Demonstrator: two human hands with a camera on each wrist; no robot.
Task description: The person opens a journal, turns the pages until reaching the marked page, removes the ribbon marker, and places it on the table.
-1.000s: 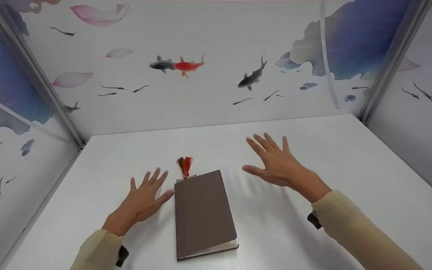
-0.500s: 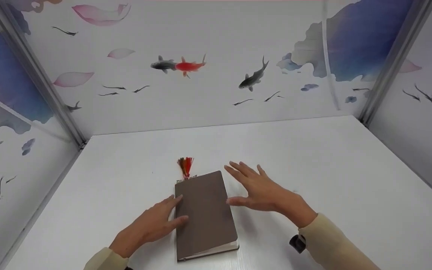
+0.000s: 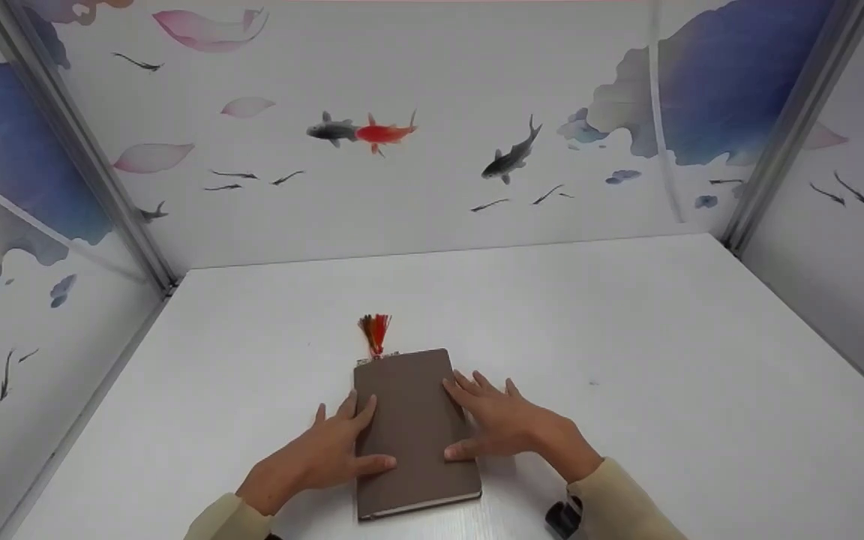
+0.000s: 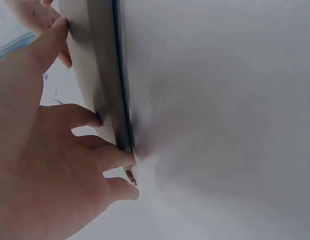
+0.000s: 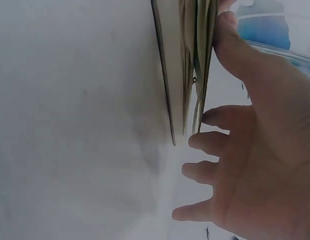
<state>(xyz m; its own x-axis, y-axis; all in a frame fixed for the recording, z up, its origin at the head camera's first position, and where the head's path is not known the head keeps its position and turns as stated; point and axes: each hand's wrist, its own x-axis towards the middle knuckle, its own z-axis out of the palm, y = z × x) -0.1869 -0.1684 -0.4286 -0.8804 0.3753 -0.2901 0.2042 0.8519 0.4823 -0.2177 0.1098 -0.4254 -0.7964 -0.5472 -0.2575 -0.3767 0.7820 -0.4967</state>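
A brown notebook (image 3: 411,435) lies closed on the white table, its pages slightly parted along the right edge in the right wrist view. From its top edge sticks a bookmark with a red and brown tassel (image 3: 375,334). My left hand (image 3: 319,454) rests at the spine side, thumb and index finger on the cover, other fingers along the spine (image 4: 122,75). My right hand (image 3: 511,424) touches the opposite edge, its thumb on the cover and index fingertip at the cover's edge; the remaining fingers extend beside the page edges (image 5: 174,65). Both hands have fairly straight fingers.
The white table (image 3: 664,345) is enclosed by a back panel (image 3: 417,210) and side panels printed with fish and petals. Metal posts (image 3: 799,127) stand at the corners. A small speck (image 3: 593,383) lies on the table right of the notebook.
Both hands have come down and inward from beside the notebook onto its two long edges. The cover's lifted lower right corner now lies flatter.
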